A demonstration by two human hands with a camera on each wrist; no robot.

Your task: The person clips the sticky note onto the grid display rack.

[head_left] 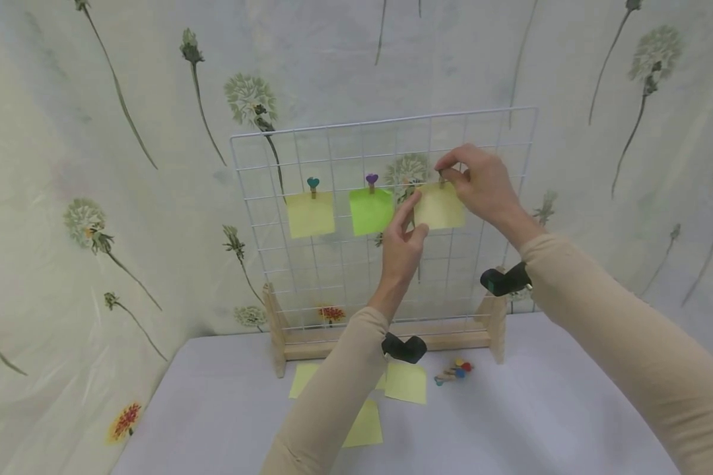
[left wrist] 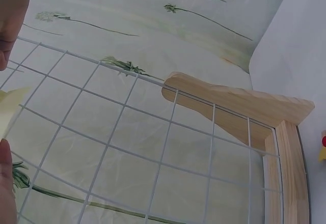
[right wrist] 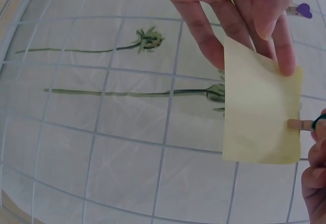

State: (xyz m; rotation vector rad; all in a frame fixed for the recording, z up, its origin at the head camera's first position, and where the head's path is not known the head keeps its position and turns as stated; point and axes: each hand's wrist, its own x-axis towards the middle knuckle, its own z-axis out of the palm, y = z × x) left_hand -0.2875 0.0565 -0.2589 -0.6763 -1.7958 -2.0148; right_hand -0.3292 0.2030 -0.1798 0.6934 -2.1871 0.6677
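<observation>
My right hand pinches a small wooden clothespin with a dark green end at the top edge of a pale yellow paper note. That note lies against a white wire grid. My left hand is at the note's left side with its fingers fairly straight. In the right wrist view, one left fingertip rests on the note's front while other fingers pass behind its edge. Further left, a bright green note hangs from a purple heart clothespin, and another yellow note from a teal heart clothespin.
The grid stands in a wooden base on a white-covered table. Yellow notes lie before it, partly hidden by my left sleeve. To their right is a small pile of colourful clothespins. A flower-patterned curtain hangs behind.
</observation>
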